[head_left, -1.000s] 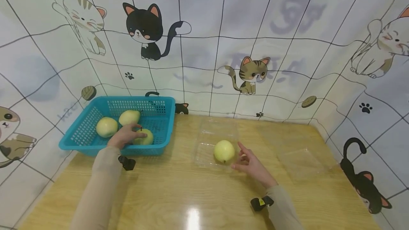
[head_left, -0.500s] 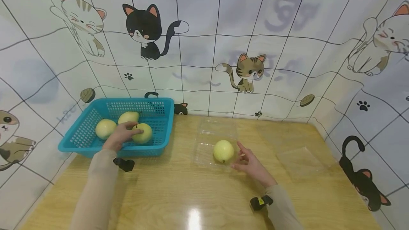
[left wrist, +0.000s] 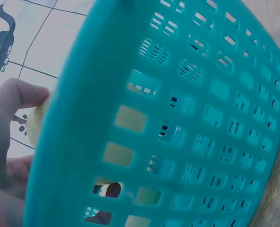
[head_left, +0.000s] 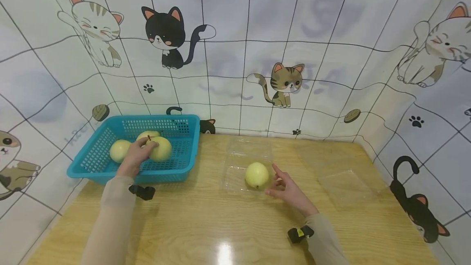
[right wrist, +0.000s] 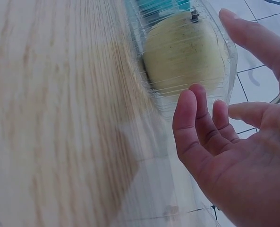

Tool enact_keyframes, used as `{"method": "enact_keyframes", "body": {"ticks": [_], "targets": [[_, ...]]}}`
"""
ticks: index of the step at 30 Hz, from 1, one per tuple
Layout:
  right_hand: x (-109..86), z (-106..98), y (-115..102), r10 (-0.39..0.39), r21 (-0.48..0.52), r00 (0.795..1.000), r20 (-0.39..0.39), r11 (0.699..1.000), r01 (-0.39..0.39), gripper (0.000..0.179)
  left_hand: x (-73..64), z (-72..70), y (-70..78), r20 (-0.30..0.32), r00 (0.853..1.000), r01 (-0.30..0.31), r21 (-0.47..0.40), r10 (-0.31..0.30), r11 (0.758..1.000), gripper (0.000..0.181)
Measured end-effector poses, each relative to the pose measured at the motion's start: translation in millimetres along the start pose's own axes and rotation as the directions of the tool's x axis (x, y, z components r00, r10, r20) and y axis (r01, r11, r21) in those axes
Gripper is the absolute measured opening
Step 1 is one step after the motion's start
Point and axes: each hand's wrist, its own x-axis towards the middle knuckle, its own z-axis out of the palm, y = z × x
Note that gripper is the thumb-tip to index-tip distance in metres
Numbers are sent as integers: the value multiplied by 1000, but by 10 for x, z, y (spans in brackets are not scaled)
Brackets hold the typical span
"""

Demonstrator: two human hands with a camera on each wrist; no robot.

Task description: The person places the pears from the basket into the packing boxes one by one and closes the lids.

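At the left, my left hand (head_left: 137,154) grips a yellow-green pear (head_left: 161,149) with a dark stem, held up over the floor of the blue plastic basket (head_left: 187,167). Two more pears lie beside it: one pear (head_left: 119,151) at the left and one pear (head_left: 148,134) partly hidden behind the hand. In the left wrist view the basket wall covers most of the held pear. My right hand (head_left: 292,193) is spread with loosely bent fingers at the right side of a clear plastic box (head_left: 233,177). Inside that box sits a single pear (head_left: 256,175).
Another clear plastic piece (head_left: 346,185) lies flat on the wooden table (head_left: 206,224) at the right. A wall covering with cartoon cats (head_left: 163,32) rises behind and at both sides of the table. The basket stands close to the back left corner.
My left hand has raised the pear from the basket floor and shifted it slightly left. My right hand stays beside the box. The head view has shifted a little.
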Motion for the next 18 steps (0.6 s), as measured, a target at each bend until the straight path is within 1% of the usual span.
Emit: {"method": "enact_keyframes", "body": {"ticks": [1,4,9,11,13,16,18], "targets": [[13,-1,37,2,-4,1000,-1,1000,-2,93,-8,2,2,-10,1000,-3,-8,3,1000,71],[5,3,16,4,-14,1000,-3,1000,-4,94,-29,13,19,-41,999,-10,-19,9,1000,70],[-45,7,-125,1,-8,1000,3,1000,-1,92,-36,27,50,-35,999,-21,-104,17,994,70],[-51,8,-146,2,-2,1000,6,1000,-2,91,-36,33,63,-34,999,-28,-133,24,991,69],[-39,9,-105,0,-10,1000,2,1000,0,91,-42,40,78,-42,998,-41,-130,35,991,69],[-7,6,-11,1,-26,1000,-5,1000,-2,92,-67,62,110,-58,997,-63,-98,58,993,68],[2,5,16,-1,-33,1000,-9,999,0,93,-87,79,133,-70,995,-82,-73,77,994,68]]}}
